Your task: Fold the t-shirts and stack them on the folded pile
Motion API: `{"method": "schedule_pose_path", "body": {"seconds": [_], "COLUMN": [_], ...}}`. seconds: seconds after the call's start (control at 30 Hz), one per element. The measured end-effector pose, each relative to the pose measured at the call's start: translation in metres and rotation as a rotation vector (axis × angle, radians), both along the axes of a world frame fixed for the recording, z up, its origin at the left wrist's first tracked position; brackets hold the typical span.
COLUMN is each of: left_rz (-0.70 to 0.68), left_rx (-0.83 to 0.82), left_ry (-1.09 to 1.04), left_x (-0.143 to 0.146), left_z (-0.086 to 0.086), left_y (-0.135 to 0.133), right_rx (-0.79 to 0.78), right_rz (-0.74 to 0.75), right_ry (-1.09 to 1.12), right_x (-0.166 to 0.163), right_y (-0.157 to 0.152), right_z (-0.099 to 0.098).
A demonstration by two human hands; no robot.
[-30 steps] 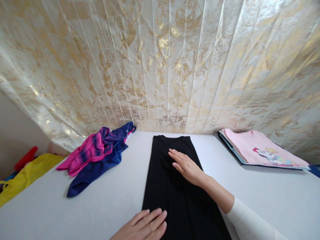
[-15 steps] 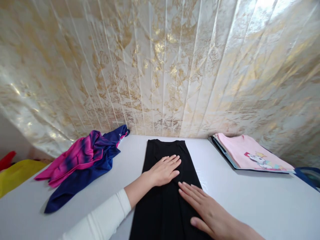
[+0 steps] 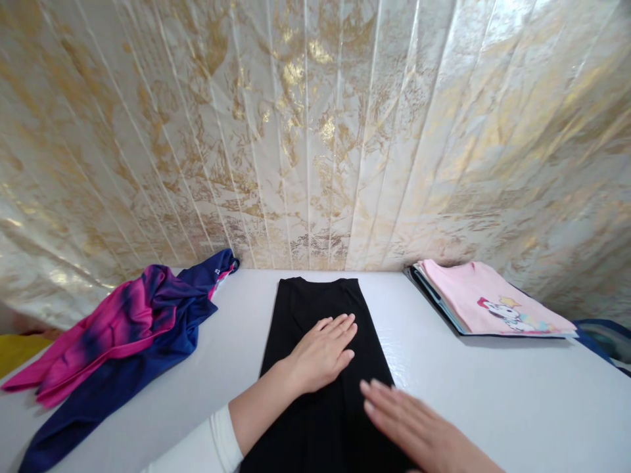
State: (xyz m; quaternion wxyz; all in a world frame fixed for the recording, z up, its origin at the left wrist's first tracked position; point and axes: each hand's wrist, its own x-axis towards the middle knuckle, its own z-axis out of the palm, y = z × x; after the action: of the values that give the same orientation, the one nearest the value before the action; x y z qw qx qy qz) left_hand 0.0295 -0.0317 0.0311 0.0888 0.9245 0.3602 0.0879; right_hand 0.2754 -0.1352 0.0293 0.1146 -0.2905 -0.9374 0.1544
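A black garment (image 3: 320, 302) lies flat and folded lengthwise, running from near the wall towards me; its near end is cut off by the bottom of the view. My left hand (image 3: 323, 351) rests flat on its middle, fingers stretched out together. Lower and to the right, my right hand (image 3: 409, 420) is over the garment's right edge, fingers extended and slightly blurred. Whether it touches the cloth I cannot tell. Neither hand grips anything.
A crumpled pink and navy garment (image 3: 133, 328) lies on the left of the white table (image 3: 444, 387). On the right sits a folded stack topped by a pink shirt (image 3: 483, 295). Yellow cloth (image 3: 20, 351) shows far left. A gold-patterned curtain (image 3: 315, 131) hangs behind.
My right hand has drawn slightly down towards me. My left hand stays on the black garment. The view has shifted a little, so the clothes appear further left.
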Motion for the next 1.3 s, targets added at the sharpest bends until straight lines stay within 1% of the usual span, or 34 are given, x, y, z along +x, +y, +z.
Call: {"method": "schedule_pose_path", "body": {"seconds": [0.03,0.1,0.17,0.27,0.37,0.43,0.5,0.57,0.7,0.8,0.9,1.0,1.1,1.17,1.23,1.3], "left_rz": [-0.008,-0.020,-0.013,0.003,-0.001,0.000,0.007,0.011,0.009,0.014,0.018,0.021,0.015,0.014,0.009,-0.012], "left_rx": [-0.001,-0.002,0.008,0.030,0.037,0.035,0.030,0.022,0.001,-0.014,-0.029,-0.041,-0.055,-0.070,-0.093,-0.135], "left_ry": [-0.005,-0.009,-0.018,-0.037,-0.052,-0.063,-0.072,-0.078,-0.082,-0.091,-0.103,-0.110,-0.108,-0.102,-0.094,-0.085], "left_x": [0.004,0.010,0.013,0.012,0.010,0.009,0.010,0.010,0.009,0.008,0.009,0.009,0.009,0.009,0.008,0.006], "left_z": [0.000,-0.004,-0.009,-0.014,-0.015,-0.014,-0.013,-0.012,-0.010,-0.012,-0.014,-0.015,-0.015,-0.014,-0.012,-0.008], "left_y": [-0.003,-0.009,-0.013,-0.015,-0.016,-0.016,-0.016,-0.017,-0.017,-0.016,-0.016,-0.015,-0.015,-0.015,-0.016,-0.015], "right_rx": [0.029,0.072,0.110,0.123,0.161,0.171,0.171,0.191,0.228,0.178,0.115,0.076,0.040,0.011,-0.030,-0.056], "right_rz": [-0.115,-0.273,-0.302,-0.329,-0.424,-0.493,-0.521,-0.501,-0.408,-0.334,-0.308,-0.320,-0.338,-0.341,-0.361,-0.426], "right_ry": [-0.001,0.001,-0.010,-0.048,-0.044,-0.034,-0.026,0.002,0.081,0.093,0.067,0.050,0.076,0.135,0.281,0.450], "right_x": [0.000,0.000,-0.003,-0.010,-0.013,-0.012,-0.010,-0.009,-0.020,-0.038,-0.054,-0.062,-0.064,-0.062,-0.057,-0.048], "right_y": [0.022,0.069,0.113,0.168,0.207,0.225,0.235,0.238,0.227,0.215,0.210,0.214,0.223,0.231,0.239,0.247], "right_z": [0.002,0.002,-0.005,-0.024,-0.044,-0.052,-0.055,-0.053,-0.041,-0.035,-0.034,-0.036,-0.036,-0.036,-0.036,-0.037]}}
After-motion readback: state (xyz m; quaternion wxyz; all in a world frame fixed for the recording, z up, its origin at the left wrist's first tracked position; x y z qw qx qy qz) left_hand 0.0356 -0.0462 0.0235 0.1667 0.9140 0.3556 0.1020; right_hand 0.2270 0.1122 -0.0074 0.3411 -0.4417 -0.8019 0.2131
